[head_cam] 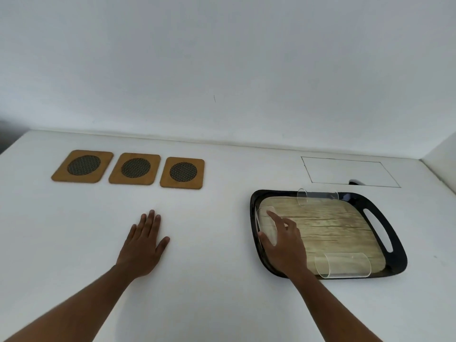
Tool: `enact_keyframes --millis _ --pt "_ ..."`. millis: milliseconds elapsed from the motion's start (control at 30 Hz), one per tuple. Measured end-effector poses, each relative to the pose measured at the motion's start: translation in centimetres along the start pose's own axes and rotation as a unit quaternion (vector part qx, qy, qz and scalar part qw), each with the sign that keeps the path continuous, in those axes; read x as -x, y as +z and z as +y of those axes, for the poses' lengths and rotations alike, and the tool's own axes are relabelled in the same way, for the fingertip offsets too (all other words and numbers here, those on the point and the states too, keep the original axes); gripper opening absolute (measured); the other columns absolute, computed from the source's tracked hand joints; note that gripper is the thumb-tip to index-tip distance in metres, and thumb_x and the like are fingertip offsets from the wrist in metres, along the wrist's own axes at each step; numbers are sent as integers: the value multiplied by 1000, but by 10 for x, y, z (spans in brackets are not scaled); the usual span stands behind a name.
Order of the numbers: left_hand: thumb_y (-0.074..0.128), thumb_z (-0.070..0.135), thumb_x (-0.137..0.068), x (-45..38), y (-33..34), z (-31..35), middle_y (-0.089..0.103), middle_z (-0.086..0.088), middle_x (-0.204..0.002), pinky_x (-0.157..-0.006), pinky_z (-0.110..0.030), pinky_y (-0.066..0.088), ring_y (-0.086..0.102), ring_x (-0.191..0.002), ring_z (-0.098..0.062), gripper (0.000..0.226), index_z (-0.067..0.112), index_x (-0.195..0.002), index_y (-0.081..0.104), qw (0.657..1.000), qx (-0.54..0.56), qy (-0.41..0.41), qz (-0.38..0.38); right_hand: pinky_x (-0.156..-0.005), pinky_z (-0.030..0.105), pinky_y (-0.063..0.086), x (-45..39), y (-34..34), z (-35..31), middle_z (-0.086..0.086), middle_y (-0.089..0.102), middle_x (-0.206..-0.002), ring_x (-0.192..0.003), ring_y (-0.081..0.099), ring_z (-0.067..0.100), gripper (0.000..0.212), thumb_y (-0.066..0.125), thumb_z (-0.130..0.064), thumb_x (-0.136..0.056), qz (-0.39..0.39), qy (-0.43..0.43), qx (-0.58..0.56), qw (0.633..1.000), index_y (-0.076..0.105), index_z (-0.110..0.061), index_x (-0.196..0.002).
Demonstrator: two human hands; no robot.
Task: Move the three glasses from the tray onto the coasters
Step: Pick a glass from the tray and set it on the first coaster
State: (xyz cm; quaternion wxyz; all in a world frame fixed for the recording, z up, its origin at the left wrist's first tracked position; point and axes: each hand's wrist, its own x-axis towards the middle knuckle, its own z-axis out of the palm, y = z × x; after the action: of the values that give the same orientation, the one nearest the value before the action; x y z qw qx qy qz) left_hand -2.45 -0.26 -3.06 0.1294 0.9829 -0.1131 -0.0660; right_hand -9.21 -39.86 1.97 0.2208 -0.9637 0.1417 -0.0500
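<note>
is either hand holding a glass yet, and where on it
The right hand reaches around the glass at the tray's left edge, fingers on its side; a closed grip cannot be told.

The right hand (283,243) wraps a clear glass (265,220) at the tray's (394,257) left end; the left hand (144,243) lies flat on the table (222,292), near three coasters (135,168).

No text, label, brand, number or sign can be read anywhere: the tray (385,211), the coasters (182,172), the glasses (343,265) and the counter (222,243) carry no legible writing.
</note>
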Motion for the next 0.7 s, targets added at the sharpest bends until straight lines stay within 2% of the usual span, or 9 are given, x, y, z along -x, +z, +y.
enact_keyframes --millis 133,233,300,367,433,467,533,600,700 --pt "3 71 -88 -2 4 -2 -9 -3 -166 -124 -42 4 -11 -152 -20 89 15 -157 -5 1000 4 1 0 -89 42 53 2 -3 2 0 65 -117 -109 62 20 75 63 -64 -88 -8 36 -64 997 29 -50 -153" --pt "-7 77 -83 -5 3 -4 -14 -2 -165 -123 -40 2 -13 -151 -19 96 15 -156 -8 1000 5 2 -2 -79 34 49 -4 -13 -2 -6 66 -105 -94 64 13 81 76 -56 -85 -6 83 -141 987 39 -32 -153" --pt "-15 80 -78 -3 5 -3 -17 -2 -164 -123 -39 -1 -16 -151 -19 100 16 -155 -11 1000 3 4 -9 -73 33 50 -8 -18 -2 -5 67 -95 -86 66 13 85 80 -57 -81 -2 143 -211 967 45 -22 -150" --pt "-18 80 -76 0 8 -1 -18 -3 -164 -122 -38 -3 -17 -150 -19 103 15 -155 -12 1000 5 3 -12 -74 37 57 -13 -26 -5 1 72 -101 -85 71 18 96 81 -70 -65 0 193 -334 923 54 -18 -141" --pt "-18 81 -76 -2 10 1 -18 -3 -164 -122 -38 -3 -18 -150 -19 103 15 -155 -12 1000 12 3 -23 -67 36 55 -15 -31 -12 9 75 -103 -75 71 21 96 85 -69 -52 -30 208 -492 845 64 -8 -123" --pt "-16 80 -77 -4 4 -12 -18 -3 -165 -122 -37 -3 -18 -150 -19 101 15 -155 -13 1000 13 0 -12 -65 35 53 -13 -30 -30 12 74 -99 -71 69 22 88 89 -64 -52 -38 208 -551 807 67 -5 -114" --pt "-7 77 -81 -6 -5 -20 -17 -3 -165 -122 -36 -4 -17 -151 -19 96 16 -155 -12 1000 8 10 -3 -62 34 54 -10 -34 -55 14 72 -92 -69 68 23 58 90 -49 -66 -71 212 -631 743 71 -6 -99" --pt "2 74 -83 -6 -6 -16 -14 -2 -166 -122 -34 -3 -15 -151 -17 94 15 -156 -9 999 23 27 -6 -63 35 59 -12 -38 -64 13 72 -89 -73 70 24 35 84 -39 -79 -101 215 -675 698 69 -11 -93" --pt "6 73 -85 -1 -4 -17 -7 -2 -167 -123 -33 1 -10 -152 -16 95 11 -156 -3 999 39 35 -6 -68 37 62 -15 -32 -77 13 73 -90 -77 73 25 31 74 -36 -85 -124 242 -702 658 66 -10 -98"
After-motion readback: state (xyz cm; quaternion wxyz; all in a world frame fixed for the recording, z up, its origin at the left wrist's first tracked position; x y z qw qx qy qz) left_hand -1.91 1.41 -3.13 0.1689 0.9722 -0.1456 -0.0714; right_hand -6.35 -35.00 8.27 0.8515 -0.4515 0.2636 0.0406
